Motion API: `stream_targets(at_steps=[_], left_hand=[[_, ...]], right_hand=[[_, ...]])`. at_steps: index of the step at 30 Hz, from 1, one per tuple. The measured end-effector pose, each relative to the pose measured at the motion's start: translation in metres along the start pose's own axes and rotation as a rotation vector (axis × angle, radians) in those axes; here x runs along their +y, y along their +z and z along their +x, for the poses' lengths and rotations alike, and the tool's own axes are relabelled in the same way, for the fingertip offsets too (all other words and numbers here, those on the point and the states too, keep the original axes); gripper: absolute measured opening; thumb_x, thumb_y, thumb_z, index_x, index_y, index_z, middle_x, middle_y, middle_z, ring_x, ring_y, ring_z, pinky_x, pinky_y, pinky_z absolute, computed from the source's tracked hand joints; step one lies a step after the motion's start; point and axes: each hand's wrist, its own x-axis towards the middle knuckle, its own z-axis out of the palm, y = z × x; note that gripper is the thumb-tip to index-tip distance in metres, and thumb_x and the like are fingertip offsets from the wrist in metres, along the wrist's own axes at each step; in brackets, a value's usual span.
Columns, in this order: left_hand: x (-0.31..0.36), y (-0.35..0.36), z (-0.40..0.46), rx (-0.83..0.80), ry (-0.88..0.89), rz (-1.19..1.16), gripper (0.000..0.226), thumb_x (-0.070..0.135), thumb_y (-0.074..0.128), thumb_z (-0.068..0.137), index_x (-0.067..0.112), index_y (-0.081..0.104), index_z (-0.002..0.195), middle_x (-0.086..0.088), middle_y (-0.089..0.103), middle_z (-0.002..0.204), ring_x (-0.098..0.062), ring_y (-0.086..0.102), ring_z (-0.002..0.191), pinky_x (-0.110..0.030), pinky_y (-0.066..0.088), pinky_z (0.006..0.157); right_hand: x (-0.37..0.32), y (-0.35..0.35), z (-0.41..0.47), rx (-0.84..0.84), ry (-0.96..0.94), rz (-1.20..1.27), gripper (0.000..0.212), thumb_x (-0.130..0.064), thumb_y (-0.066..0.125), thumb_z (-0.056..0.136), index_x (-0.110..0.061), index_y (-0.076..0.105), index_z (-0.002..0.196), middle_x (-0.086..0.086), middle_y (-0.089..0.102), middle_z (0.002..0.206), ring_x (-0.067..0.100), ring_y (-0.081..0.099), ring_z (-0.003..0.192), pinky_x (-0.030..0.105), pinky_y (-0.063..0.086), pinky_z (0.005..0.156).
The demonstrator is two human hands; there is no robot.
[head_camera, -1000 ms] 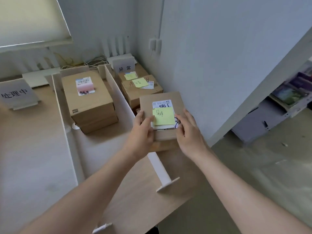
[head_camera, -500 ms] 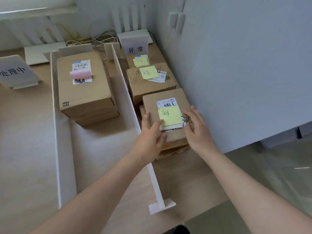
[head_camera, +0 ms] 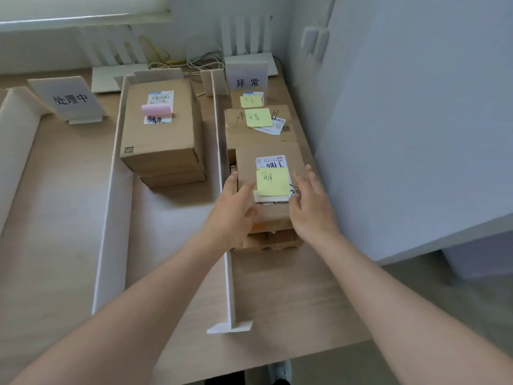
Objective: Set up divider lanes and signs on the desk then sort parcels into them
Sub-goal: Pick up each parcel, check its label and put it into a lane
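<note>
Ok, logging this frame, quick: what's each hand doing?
Left hand: open, fingers against the parcel.
Right hand: open, beside the parcel, gripping nothing.

Both forearms bare, no sleeves, no rings; shoe light grey, partly visible.

Pale wood surface in corner; white walls; window sill top left, daylight; tangled cables at back; greyish floor right.

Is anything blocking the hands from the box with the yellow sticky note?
No. The left hand and right hand sit right at the sides of the box, which rests in the rightmost lane; nothing visible lies between them.
</note>
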Motion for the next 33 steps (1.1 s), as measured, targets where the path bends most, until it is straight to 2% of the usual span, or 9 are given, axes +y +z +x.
stream_targets(at_steps=[4,7,13,18,22,25,28,33], left_hand=[[0.014,-0.021,-0.025,0.073,-0.014,0.052,0.051,0.024,0.055,0.103,0.020,0.043,0.153,-0.008,0.023,0.166,-0.030,0.044,0.141,-0.038,0.038,0.115],[0.026,-0.039,-0.053,0.127,-0.012,0.107,0.048,0.025,0.052,0.105,0.017,0.045,0.152,-0.008,0.034,0.161,-0.028,0.039,0.145,-0.040,0.038,0.116],[0.031,-0.095,-0.129,0.246,-0.090,0.242,0.049,0.027,0.050,0.105,0.016,0.046,0.152,-0.008,0.037,0.161,-0.032,0.043,0.142,-0.041,0.036,0.117],[0.016,-0.164,-0.204,0.391,-0.205,0.321,0.047,0.040,0.048,0.103,0.023,0.048,0.147,-0.003,0.044,0.154,-0.031,0.048,0.135,-0.045,0.043,0.108],[-0.010,-0.218,-0.274,0.475,-0.287,0.386,0.050,0.044,0.046,0.104,0.023,0.048,0.148,-0.003,0.045,0.155,-0.030,0.045,0.138,-0.044,0.039,0.113],[-0.043,-0.258,-0.334,0.538,-0.353,0.407,0.052,0.048,0.045,0.103,0.024,0.047,0.150,-0.003,0.045,0.155,-0.029,0.047,0.137,-0.045,0.041,0.111],[-0.083,-0.296,-0.400,0.580,-0.415,0.439,0.049,0.049,0.043,0.103,0.024,0.050,0.145,-0.004,0.049,0.150,-0.030,0.049,0.134,-0.047,0.043,0.108],[-0.151,-0.355,-0.510,0.618,-0.492,0.478,0.052,0.049,0.043,0.103,0.025,0.047,0.149,-0.003,0.043,0.157,-0.031,0.046,0.138,-0.046,0.041,0.112]], right_hand=[[-0.030,-0.018,-0.016,-0.004,-0.095,-0.004,0.051,-0.024,0.043,0.105,-0.022,0.040,0.155,-0.004,0.020,0.170,0.021,0.029,0.151,0.041,0.037,0.117],[-0.057,-0.028,-0.031,-0.037,-0.212,0.012,0.050,-0.026,0.044,0.105,-0.021,0.043,0.154,-0.001,0.032,0.166,0.022,0.033,0.150,0.043,0.036,0.117],[-0.129,-0.049,-0.071,-0.055,-0.435,-0.012,0.051,-0.032,0.041,0.105,-0.020,0.043,0.155,-0.001,0.039,0.162,0.019,0.036,0.149,0.043,0.036,0.119],[-0.212,-0.051,-0.115,-0.062,-0.602,-0.099,0.052,-0.039,0.044,0.103,-0.020,0.046,0.151,0.001,0.044,0.158,0.025,0.044,0.142,0.042,0.040,0.112],[-0.289,-0.036,-0.159,-0.071,-0.723,-0.161,0.058,-0.047,0.042,0.102,-0.022,0.043,0.154,0.000,0.040,0.161,0.024,0.040,0.145,0.044,0.037,0.114],[-0.350,-0.015,-0.197,-0.086,-0.801,-0.178,0.061,-0.052,0.041,0.101,-0.023,0.042,0.155,0.001,0.037,0.164,0.025,0.040,0.147,0.045,0.036,0.117],[-0.414,0.012,-0.243,-0.082,-0.874,-0.188,0.060,-0.053,0.040,0.101,-0.023,0.044,0.153,0.001,0.039,0.163,0.026,0.042,0.145,0.045,0.037,0.116],[-0.518,0.064,-0.325,-0.085,-0.966,-0.151,0.059,-0.053,0.041,0.102,-0.024,0.046,0.153,0.001,0.040,0.162,0.026,0.042,0.144,0.042,0.037,0.115]])
